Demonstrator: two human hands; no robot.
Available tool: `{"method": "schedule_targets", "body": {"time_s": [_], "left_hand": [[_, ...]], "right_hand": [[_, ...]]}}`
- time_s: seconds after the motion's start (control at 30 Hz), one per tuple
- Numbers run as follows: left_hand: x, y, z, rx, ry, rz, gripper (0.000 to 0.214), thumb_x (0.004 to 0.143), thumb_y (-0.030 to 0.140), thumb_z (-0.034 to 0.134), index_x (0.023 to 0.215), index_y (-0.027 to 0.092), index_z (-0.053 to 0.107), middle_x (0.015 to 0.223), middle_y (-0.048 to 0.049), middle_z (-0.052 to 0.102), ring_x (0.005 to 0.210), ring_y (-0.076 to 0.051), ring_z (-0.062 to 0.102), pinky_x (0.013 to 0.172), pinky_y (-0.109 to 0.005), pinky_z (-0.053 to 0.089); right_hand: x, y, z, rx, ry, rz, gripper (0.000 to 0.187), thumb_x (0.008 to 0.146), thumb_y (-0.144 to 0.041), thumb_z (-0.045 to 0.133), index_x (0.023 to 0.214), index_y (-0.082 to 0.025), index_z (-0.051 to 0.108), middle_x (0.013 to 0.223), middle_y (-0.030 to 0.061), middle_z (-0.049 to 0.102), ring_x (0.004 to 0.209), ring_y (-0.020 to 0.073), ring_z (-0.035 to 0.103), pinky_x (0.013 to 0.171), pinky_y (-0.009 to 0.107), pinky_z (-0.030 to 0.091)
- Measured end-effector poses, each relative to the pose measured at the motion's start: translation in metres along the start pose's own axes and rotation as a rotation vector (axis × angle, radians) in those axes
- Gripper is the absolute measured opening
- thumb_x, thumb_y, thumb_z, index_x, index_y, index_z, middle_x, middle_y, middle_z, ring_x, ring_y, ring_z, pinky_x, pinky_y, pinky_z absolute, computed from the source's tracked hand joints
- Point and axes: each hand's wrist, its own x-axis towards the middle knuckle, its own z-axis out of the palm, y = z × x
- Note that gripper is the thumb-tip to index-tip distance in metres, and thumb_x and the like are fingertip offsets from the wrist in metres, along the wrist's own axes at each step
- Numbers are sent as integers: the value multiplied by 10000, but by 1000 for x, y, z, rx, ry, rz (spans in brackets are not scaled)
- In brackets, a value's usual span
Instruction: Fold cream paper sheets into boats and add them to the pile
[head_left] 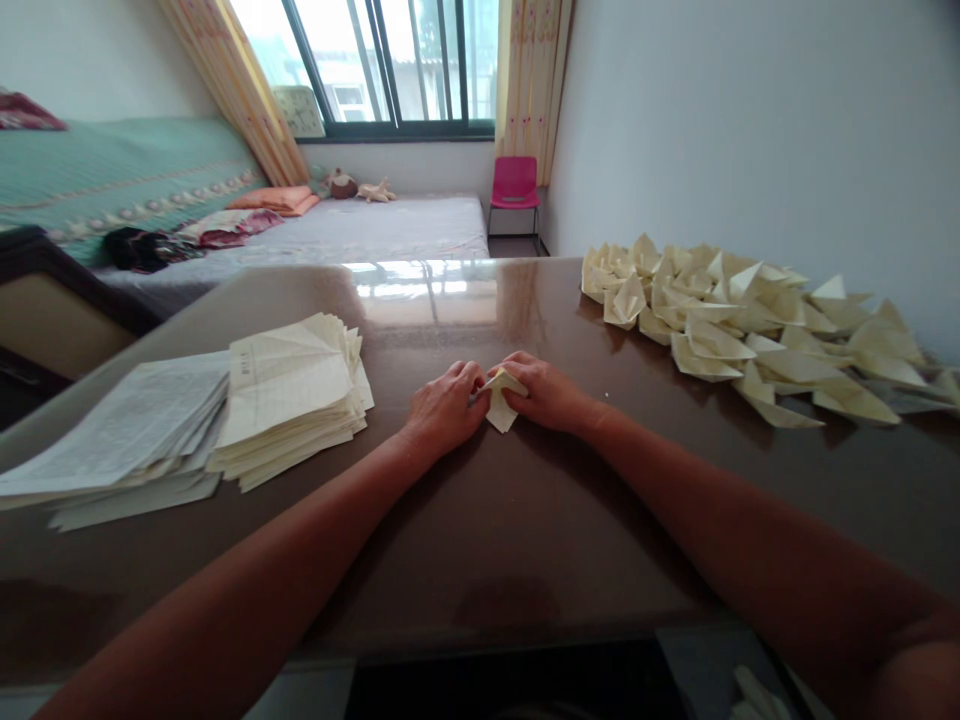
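Note:
A small cream folded paper piece (pixel 501 406) lies on the dark brown table (pixel 480 520) in the middle. My left hand (pixel 444 405) pinches its left side with fingers curled. My right hand (pixel 546 392) grips its right side, fingers bent over the top fold. Both hands rest on the tabletop, close together.
A stack of flat cream paper sheets (pixel 289 395) lies to the left, beside a pile of printed sheets (pixel 124 435). A heap of several folded paper shapes (pixel 750 320) covers the right side near the wall. Beyond the table stand a bed (pixel 375 230) and a pink chair (pixel 514 185).

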Motion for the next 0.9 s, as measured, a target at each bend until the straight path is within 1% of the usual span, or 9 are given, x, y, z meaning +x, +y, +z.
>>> {"method": "schedule_targets", "body": {"time_s": [0.07,0.13,0.2,0.27,0.4,0.57,0.73,0.8,0.9], "left_hand": [[1,0,1,20,-11,2,139,865,360,466,918,248,527,957,-22,606,733,-193,605,556,-277,332],[1,-1,2,23,-21,8,110,832,300,499,928,251,523,953,-21,601,746,-195,601,565,-279,346],[0,-3,3,0,-11,31,141,810,249,505,950,254,519,970,-21,596,766,-190,594,585,-282,369],[-1,-5,2,-26,15,87,169,800,206,490,958,253,522,984,-23,592,821,-192,585,628,-288,402],[-2,-14,-2,-18,9,235,168,809,190,473,939,252,560,970,-23,596,939,-207,558,700,-298,434],[-3,-21,-14,75,-47,306,195,894,265,433,964,270,615,1030,-14,619,971,-194,552,611,-263,406],[-5,-17,-24,210,-100,382,255,945,287,397,903,243,645,973,-35,624,911,-180,528,545,-240,370],[-5,-18,-25,216,-109,431,249,950,266,403,921,240,649,991,-39,618,925,-177,519,579,-237,396],[-4,-20,-24,220,-117,496,239,952,241,410,990,233,646,1031,-46,609,967,-179,513,648,-238,427]], "right_hand": [[0,0,2,-5,25,16,345,783,-84,500,1099,-166,611,1066,88,575,926,176,571,863,290,434],[0,0,2,-13,52,49,373,747,-60,515,1097,-167,586,1064,79,571,871,163,565,799,270,441],[-1,1,1,-32,67,78,341,731,-88,551,1063,-168,561,1018,63,573,790,150,548,706,252,434],[-2,2,-3,-55,36,60,283,732,-125,581,1008,-179,555,957,38,572,737,137,531,661,241,413],[-4,7,-16,-38,-96,-49,243,736,-124,598,966,-203,609,970,19,566,753,116,539,703,233,412],[-5,14,-30,63,-189,-112,249,770,-167,617,1006,-213,685,1034,42,598,788,121,576,745,247,448],[-6,18,-39,101,-278,-168,314,796,-231,641,1102,-269,696,1127,42,620,1026,176,584,943,300,417],[-5,18,-39,101,-279,-160,250,845,-294,604,1066,-260,715,1099,46,633,1013,175,591,943,299,416],[-4,16,-32,87,-207,-107,235,899,-315,534,942,-224,746,989,55,651,889,158,613,861,285,443]]}}
